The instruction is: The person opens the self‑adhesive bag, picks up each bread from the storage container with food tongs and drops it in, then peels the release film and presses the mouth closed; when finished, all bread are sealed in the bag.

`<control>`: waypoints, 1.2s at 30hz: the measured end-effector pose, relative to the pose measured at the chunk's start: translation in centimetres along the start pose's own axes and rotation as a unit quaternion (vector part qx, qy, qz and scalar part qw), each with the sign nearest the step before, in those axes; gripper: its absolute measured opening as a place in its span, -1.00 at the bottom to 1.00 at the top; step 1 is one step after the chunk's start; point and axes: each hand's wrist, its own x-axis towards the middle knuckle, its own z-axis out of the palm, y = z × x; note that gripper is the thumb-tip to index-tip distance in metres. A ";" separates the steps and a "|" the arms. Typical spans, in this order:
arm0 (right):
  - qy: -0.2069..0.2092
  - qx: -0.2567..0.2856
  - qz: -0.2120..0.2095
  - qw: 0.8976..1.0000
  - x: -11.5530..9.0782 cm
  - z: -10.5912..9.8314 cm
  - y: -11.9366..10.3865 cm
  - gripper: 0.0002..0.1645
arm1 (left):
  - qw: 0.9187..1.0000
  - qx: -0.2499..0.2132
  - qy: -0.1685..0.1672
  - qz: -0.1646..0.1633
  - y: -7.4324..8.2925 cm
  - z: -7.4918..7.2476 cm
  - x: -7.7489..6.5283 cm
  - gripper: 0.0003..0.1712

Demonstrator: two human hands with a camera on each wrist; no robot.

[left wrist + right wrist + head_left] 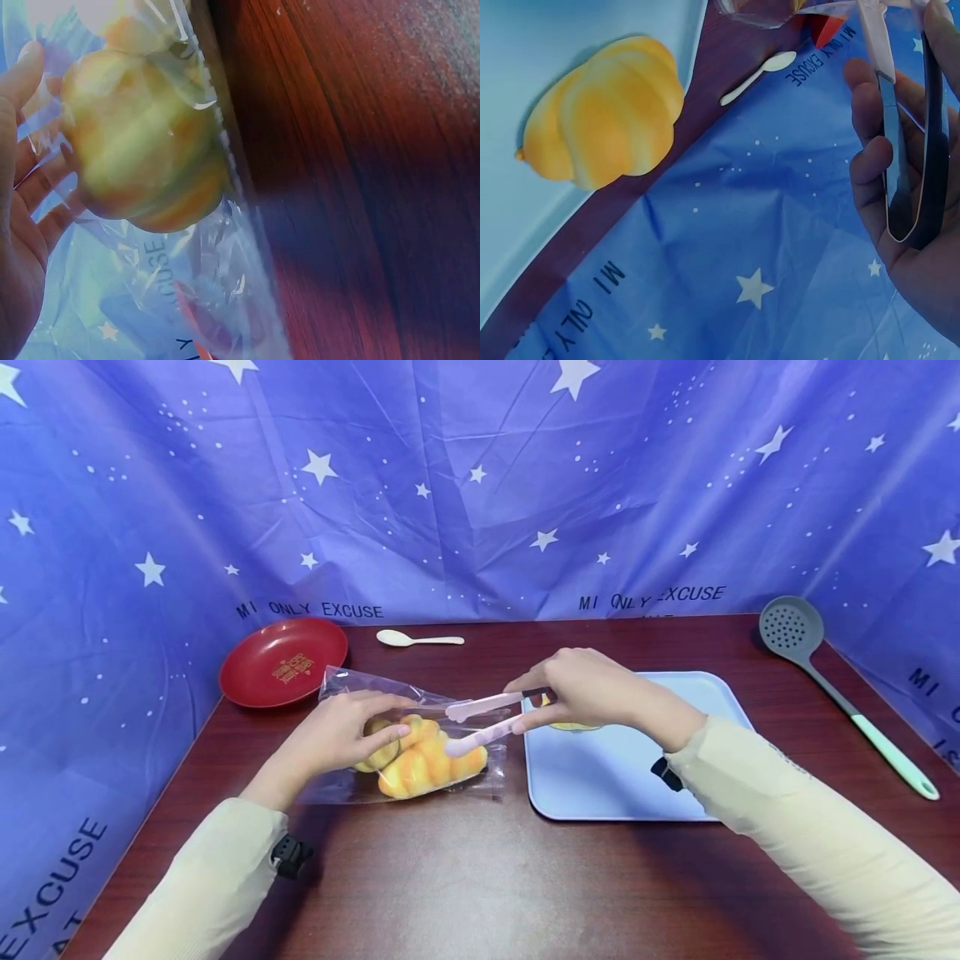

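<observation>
A clear plastic bag (345, 789) holds a yellow croissant-shaped bread (431, 764) and a round bun (142, 142). My left hand (348, 727) grips the bag at its upper left, thumb and fingers around the film near the bun. In my right hand (592, 693) is a pair of tongs (487, 703), its two pale pink tips spread apart at the bag's right end, above the croissant. Whether the tips are inside the film, I cannot tell. Another yellow bread (604, 112) lies on the light blue tray (607, 785), mostly hidden behind the right hand in the head view.
A red plate (255, 664) stands at the back left, with a small cream spoon (420, 641) to its right. Along the table's right side lies a grey slotted skimmer (793, 625) with a mint handle. A blue starry cloth (450, 560) hangs behind the table.
</observation>
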 end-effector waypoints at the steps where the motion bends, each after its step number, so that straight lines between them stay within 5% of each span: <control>1: -0.001 0.002 0.003 1.000 -0.1 -0.1 0.1 -0.37 | 1.000 0.000 -0.002 -0.003 0.0 0.0 0.0 -0.57; 36: 0.084 -0.019 0.142 0.986 -10.2 -1.8 5.6 -0.26 | 1.000 0.002 0.009 0.006 0.1 0.2 0.2 -0.57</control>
